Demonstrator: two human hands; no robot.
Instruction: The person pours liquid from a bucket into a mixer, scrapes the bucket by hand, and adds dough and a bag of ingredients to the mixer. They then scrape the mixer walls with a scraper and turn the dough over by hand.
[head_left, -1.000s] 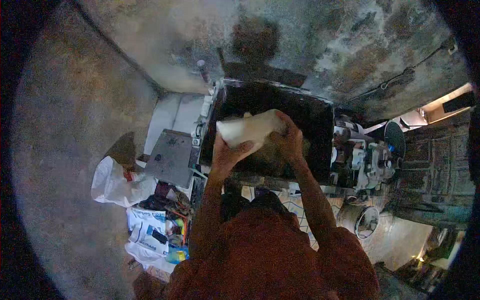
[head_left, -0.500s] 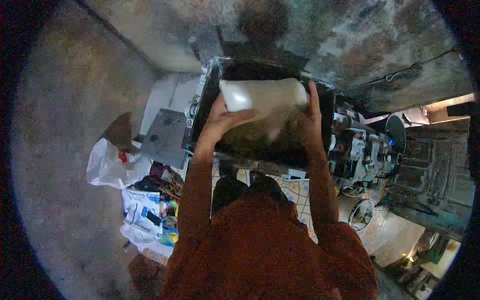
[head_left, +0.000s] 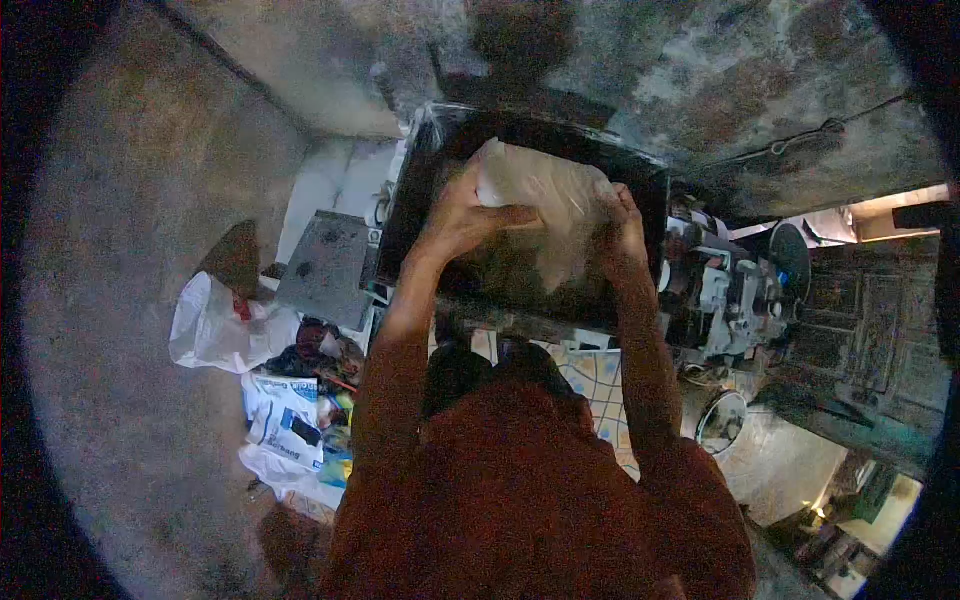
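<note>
Between my hands is a whitish, crinkled plastic package, held tilted above a black rectangular surface. My left hand grips its left end, with the thumb laid along the front side. My right hand has its fingers bent round the right end. The lower front of the package falls in shadow, and its contents are hidden.
A grey flat panel lies left of the black surface. Below it are a white plastic bag and a printed white packet. Jumbled metal parts crowd the right side, near a round container. A stained wall stands behind.
The package has tipped and turned, its right end now lower than the left, and its surface looks more creased. My left hand has shifted slightly right; both hands keep hold.
</note>
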